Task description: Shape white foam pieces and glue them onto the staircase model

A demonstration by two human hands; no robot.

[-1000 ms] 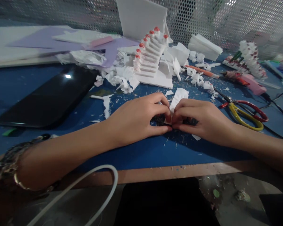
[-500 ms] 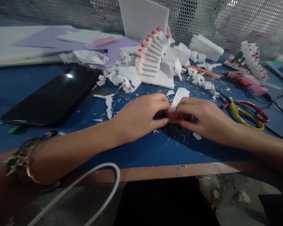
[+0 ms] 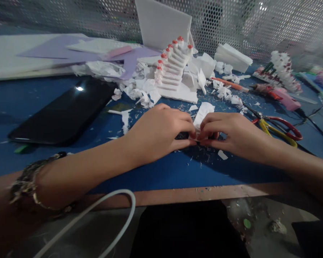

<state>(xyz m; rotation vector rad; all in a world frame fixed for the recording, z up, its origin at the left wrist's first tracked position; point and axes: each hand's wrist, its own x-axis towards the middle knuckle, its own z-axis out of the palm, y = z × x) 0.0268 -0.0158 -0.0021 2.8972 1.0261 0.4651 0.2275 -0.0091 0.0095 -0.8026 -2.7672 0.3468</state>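
Observation:
Fingertip to fingertip, my left hand (image 3: 164, 130) and my right hand (image 3: 228, 132) pinch the near end of a white paper strip (image 3: 204, 113) low over the blue tabletop. Its far end sticks out beyond the fingers, while the pinched end is mostly hidden by them. Just behind stands a small white staircase model (image 3: 171, 75) with red-topped posts along its sides. To the right of my right hand lie scissors (image 3: 281, 132) with one red and one yellow handle. A small white scrap (image 3: 222, 154) rests close to my right thumb.
A black phone (image 3: 64, 113) lies at left, before purple and white sheets (image 3: 54, 46). Crumpled paper (image 3: 142, 89) surrounds the model. At right are an orange pen-like tool (image 3: 230, 84), a pink-handled tool (image 3: 285, 98) and black cords. A white cable (image 3: 133, 204) loops at the table's front edge (image 3: 188, 195).
Both hands stay together at the paper strip, with small shifts of the fingers around its near end. The whole view tilts slightly.

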